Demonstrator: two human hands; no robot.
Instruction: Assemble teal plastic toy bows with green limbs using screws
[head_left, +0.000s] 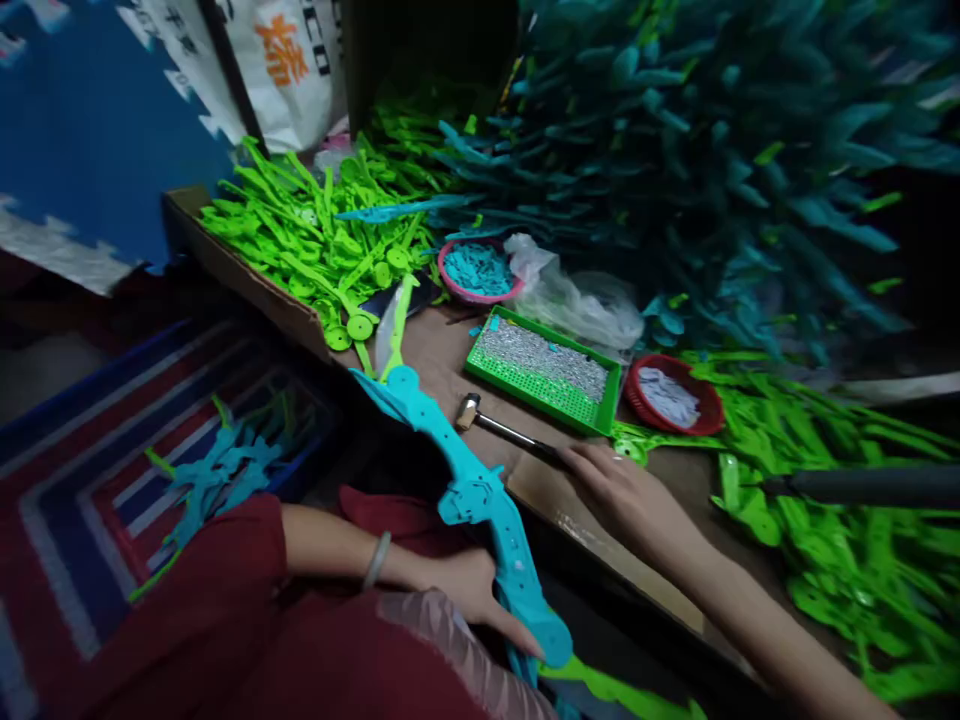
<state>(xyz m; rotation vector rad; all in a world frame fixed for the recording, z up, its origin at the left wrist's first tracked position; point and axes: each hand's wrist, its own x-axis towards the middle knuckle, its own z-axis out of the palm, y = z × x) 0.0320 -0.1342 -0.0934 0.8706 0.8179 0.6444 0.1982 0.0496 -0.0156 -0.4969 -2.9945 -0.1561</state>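
My left hand grips the lower end of a long turquoise plastic part that slants up toward the table edge. My right hand lies on the brown table, its fingers on the handle of a small hammer with a metal head. Just beyond the hammer stands a green tray filled with small silver pieces.
A pile of lime green parts fills a cardboard box at the back left, more green parts lie at the right. Teal parts are heaped at the back. A pink bowl, a red bowl and a plastic bag sit nearby.
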